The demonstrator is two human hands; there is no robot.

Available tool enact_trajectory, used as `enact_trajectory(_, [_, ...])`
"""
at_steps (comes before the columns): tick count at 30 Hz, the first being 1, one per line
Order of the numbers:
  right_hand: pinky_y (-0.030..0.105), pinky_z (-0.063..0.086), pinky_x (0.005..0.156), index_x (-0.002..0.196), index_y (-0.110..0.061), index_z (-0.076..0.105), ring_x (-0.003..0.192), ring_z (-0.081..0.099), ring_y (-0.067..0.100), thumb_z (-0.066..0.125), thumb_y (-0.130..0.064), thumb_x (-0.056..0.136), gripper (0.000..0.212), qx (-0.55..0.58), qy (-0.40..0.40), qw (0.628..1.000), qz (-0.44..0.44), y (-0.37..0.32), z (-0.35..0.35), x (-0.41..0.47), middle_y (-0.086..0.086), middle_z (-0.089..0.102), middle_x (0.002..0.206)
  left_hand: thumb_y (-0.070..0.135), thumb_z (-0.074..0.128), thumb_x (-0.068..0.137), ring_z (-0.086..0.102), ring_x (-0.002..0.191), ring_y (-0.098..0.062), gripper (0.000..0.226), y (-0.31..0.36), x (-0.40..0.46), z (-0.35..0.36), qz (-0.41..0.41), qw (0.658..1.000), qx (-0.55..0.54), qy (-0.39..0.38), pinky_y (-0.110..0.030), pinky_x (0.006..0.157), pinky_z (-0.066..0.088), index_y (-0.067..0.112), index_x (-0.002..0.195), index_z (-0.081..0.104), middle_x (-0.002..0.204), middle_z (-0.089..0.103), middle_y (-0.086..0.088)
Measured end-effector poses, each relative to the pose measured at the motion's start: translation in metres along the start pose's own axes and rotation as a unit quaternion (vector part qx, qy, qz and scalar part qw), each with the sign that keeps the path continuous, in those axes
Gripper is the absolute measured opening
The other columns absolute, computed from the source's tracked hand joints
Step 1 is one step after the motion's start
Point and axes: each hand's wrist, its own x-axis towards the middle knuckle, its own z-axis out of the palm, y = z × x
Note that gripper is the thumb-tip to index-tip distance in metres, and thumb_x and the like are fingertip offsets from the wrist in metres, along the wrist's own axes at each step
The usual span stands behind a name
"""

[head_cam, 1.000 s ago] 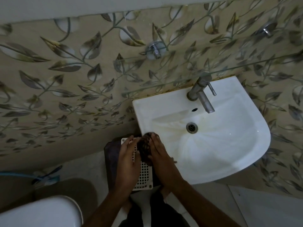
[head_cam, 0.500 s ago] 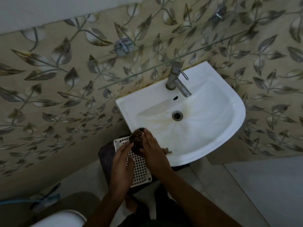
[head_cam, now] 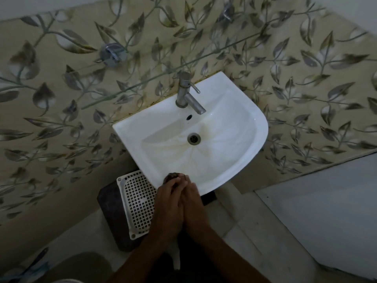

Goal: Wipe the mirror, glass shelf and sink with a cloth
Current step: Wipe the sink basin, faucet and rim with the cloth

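Observation:
A white sink (head_cam: 234,160) with yellowish stains in its bowl hangs on the leaf-patterned wall. A steel tap (head_cam: 186,94) stands at its back, and the drain (head_cam: 194,138) lies in the middle. Above it runs a narrow glass shelf (head_cam: 142,83), seen edge-on. My left hand (head_cam: 168,203) and my right hand (head_cam: 192,201) are pressed together over the sink's near rim. Between them they squeeze a dark balled-up cloth (head_cam: 172,176), of which only the top shows. No mirror is in view.
A white perforated plastic grate (head_cam: 136,203) leans on a dark block (head_cam: 111,211) on the floor below the sink's left side. A round steel shelf bracket (head_cam: 112,54) sits on the wall. A toilet seat (head_cam: 77,266) shows at bottom left. Pale floor tiles spread to the right.
My hands have closed together around the cloth, which now shows less. The view has shifted, so the sink sits more to the centre.

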Motion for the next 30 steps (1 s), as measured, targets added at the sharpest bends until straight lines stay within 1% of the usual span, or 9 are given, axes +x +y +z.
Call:
enact_trajectory(3, [0.037, 0.003, 0.127, 0.158, -0.018, 0.018, 0.155, 0.003, 0.018, 0.026, -0.038, 0.105, 0.057, 0.034, -0.020, 0.999, -0.006, 0.012, -0.009, -0.002, 0.002, 0.014, 0.166, 0.017, 0.041, 0.103, 0.051, 0.131, -0.030, 0.040, 0.005, -0.001, -0.007, 0.037, 0.998, -0.008, 0.049, -0.027, 0.120, 0.026, 0.004, 0.138, 0.052, 0.146, 0.050, -0.013])
enact_trajectory(4, [0.039, 0.004, 0.127, 0.159, -0.016, 0.016, 0.155, 0.001, 0.020, 0.028, -0.034, 0.106, 0.057, 0.024, -0.023, 0.999, -0.011, 0.026, -0.014, -0.004, 0.003, 0.011, 0.167, 0.015, 0.045, 0.099, 0.051, 0.127, -0.025, 0.037, 0.001, 0.012, -0.013, 0.063, 0.994, 0.057, 0.075, -0.026, 0.117, 0.030, 0.011, 0.133, 0.059, 0.141, 0.053, -0.008])
enact_trajectory(7, [0.042, 0.006, 0.127, 0.157, -0.007, 0.015, 0.154, 0.001, 0.028, 0.038, -0.018, 0.105, 0.057, -0.011, 0.018, 1.000, 0.019, 0.079, -0.036, -0.007, 0.008, 0.008, 0.165, 0.007, 0.051, 0.095, 0.050, 0.123, -0.022, 0.034, 0.000, 0.021, -0.025, 0.127, 0.985, 0.107, 0.048, -0.039, 0.106, 0.043, 0.014, 0.125, 0.064, 0.132, 0.056, -0.005])
enact_trajectory(11, [0.049, 0.008, 0.125, 0.156, -0.004, 0.017, 0.154, 0.004, 0.032, 0.042, -0.012, 0.105, 0.057, -0.043, 0.067, 0.990, 0.120, 0.145, -0.078, 0.016, 0.012, 0.011, 0.165, 0.003, 0.054, 0.094, 0.049, 0.122, -0.017, 0.034, 0.023, 0.036, 0.001, 0.174, 0.981, 0.082, 0.015, -0.031, 0.106, 0.042, 0.018, 0.124, 0.064, 0.129, 0.056, 0.001])
enact_trajectory(15, [0.043, 0.000, 0.126, 0.157, -0.003, 0.010, 0.154, -0.004, 0.031, 0.035, -0.017, 0.108, 0.056, -0.017, 0.082, 0.979, 0.187, 0.161, -0.088, 0.039, 0.012, 0.004, 0.166, 0.003, 0.056, 0.094, 0.046, 0.122, -0.008, 0.036, 0.025, 0.046, 0.013, 0.169, 0.982, 0.078, 0.000, -0.017, 0.108, 0.034, 0.022, 0.124, 0.062, 0.129, 0.054, 0.006])
enact_trajectory(18, [0.045, 0.007, 0.126, 0.155, -0.001, 0.017, 0.154, 0.002, 0.031, 0.041, -0.013, 0.106, 0.056, 0.006, 0.086, 0.983, 0.160, 0.136, -0.074, 0.024, 0.014, 0.011, 0.165, 0.009, 0.051, 0.094, 0.039, 0.121, -0.001, 0.035, 0.026, 0.052, 0.026, 0.155, 0.985, 0.076, -0.028, -0.009, 0.107, 0.026, 0.022, 0.125, 0.061, 0.130, 0.052, 0.006])
enact_trajectory(22, [0.051, 0.015, 0.125, 0.153, -0.001, 0.029, 0.152, 0.010, 0.032, 0.050, -0.010, 0.103, 0.055, 0.006, 0.080, 0.991, 0.109, 0.143, -0.074, 0.016, 0.015, 0.023, 0.162, 0.016, 0.049, 0.093, 0.040, 0.124, -0.009, 0.038, 0.033, 0.071, 0.042, 0.127, 0.984, 0.095, -0.077, -0.022, 0.107, 0.032, 0.020, 0.129, 0.060, 0.134, 0.051, 0.000])
enact_trajectory(27, [0.046, 0.003, 0.126, 0.157, -0.005, 0.015, 0.155, -0.001, 0.029, 0.038, -0.016, 0.107, 0.056, -0.014, 0.097, 0.975, 0.197, 0.199, -0.106, 0.052, 0.010, 0.009, 0.166, 0.015, 0.051, 0.097, 0.040, 0.131, -0.016, 0.038, 0.050, 0.099, 0.059, 0.130, 0.977, 0.110, -0.125, -0.018, 0.108, 0.025, 0.019, 0.135, 0.055, 0.141, 0.047, -0.001])
enact_trajectory(30, [0.047, 0.007, 0.126, 0.156, -0.004, 0.017, 0.154, 0.000, 0.030, 0.040, -0.015, 0.106, 0.056, -0.003, 0.106, 0.979, 0.173, 0.198, -0.101, 0.049, 0.011, 0.010, 0.166, 0.014, 0.049, 0.098, 0.038, 0.133, -0.017, 0.040, 0.060, 0.115, 0.066, 0.125, 0.978, 0.105, -0.130, -0.018, 0.110, 0.024, 0.018, 0.138, 0.052, 0.144, 0.045, -0.002])
